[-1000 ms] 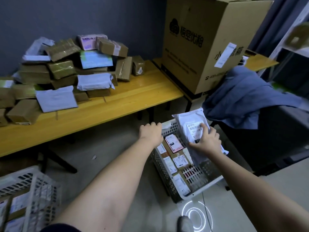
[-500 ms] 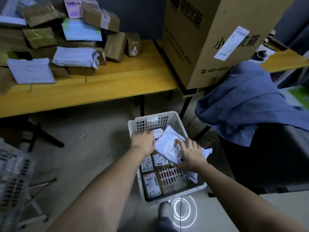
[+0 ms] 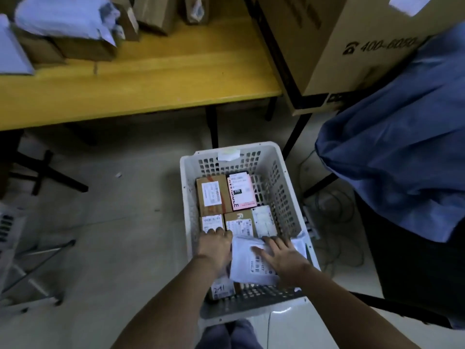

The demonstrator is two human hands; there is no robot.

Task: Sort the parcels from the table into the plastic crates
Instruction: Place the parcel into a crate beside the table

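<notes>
Head view: white mailer (image 3: 247,264) had dropped from crate-rim height a second earlier into the crate (image 3: 187,197), atop boxes.
Right hand (image 3: 283,258): fingers flat, pressing it.
Left hand (image 3: 216,248): seemingly touching its edge, grip unclear.
Meaning: parcel nearly placed.

Two bare forearms, no sleeves, left hand (image 3: 216,248), right hand (image 3: 284,258), grey-blue trousers (image 3: 227,335)

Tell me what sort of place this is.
Probably a small parcel sorting room: labelled parcels fill a white plastic crate on the floor, more lie on a yellow table, beside a big cardboard box.
</notes>
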